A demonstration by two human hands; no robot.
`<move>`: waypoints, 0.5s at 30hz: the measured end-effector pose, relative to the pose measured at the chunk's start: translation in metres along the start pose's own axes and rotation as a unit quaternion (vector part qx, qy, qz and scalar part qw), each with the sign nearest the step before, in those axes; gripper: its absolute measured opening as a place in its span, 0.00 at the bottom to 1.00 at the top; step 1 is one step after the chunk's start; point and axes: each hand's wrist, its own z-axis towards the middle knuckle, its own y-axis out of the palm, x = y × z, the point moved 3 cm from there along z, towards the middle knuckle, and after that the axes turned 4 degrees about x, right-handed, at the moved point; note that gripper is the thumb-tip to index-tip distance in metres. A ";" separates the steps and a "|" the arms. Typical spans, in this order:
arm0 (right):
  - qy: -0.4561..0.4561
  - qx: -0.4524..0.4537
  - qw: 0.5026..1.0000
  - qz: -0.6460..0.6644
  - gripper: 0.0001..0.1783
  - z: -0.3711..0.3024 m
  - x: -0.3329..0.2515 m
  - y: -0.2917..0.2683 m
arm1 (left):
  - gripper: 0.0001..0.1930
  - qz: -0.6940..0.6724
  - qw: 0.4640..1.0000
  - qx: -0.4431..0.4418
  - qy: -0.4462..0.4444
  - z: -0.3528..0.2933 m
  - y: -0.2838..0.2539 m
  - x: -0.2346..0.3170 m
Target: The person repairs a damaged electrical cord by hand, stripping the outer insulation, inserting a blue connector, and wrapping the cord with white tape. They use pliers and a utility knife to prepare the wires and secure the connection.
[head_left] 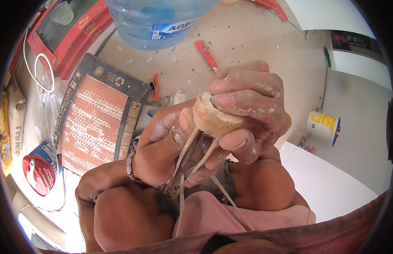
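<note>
In front of my chest, both hands hold a thick, dusty, pale tan round piece (217,117); it looks like a tape roll, but I cannot tell for sure. My right hand (260,108), with white residue on its skin, curls its fingers over the far side and sets its thumb under the near edge. My left hand (175,131) is closed at the left side, wearing a metal-banded watch (130,163) at the wrist; some of its fingers are hidden. Pale cords (203,157) hang below the piece toward my lap.
A large blue water jug (158,21) stands ahead, near a red utility knife (205,55). Leftward lie a honeycomb-patterned box (94,122), a red-handled tool (155,86) and a red-lidded paint can (37,173). A white-and-yellow bucket (323,128) is at right. Blue bits litter the floor.
</note>
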 end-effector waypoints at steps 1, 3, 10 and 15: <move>-0.017 -0.001 1.000 -0.008 0.25 0.001 0.000 0.001 | 0.32 -0.004 1.000 0.010 -0.003 -0.001 -0.001 0.000; -0.023 -0.018 0.999 -0.032 0.25 0.004 -0.002 0.002 | 0.31 -0.013 0.999 0.039 -0.020 -0.003 0.000 0.003; 0.065 -0.066 0.996 -0.009 0.25 0.001 0.004 -0.006 | 0.31 0.063 0.995 0.062 0.056 0.002 -0.004 0.001; 0.074 -0.067 0.995 0.008 0.28 -0.004 0.014 -0.017 | 0.33 0.163 0.979 0.099 0.064 0.010 -0.005 0.006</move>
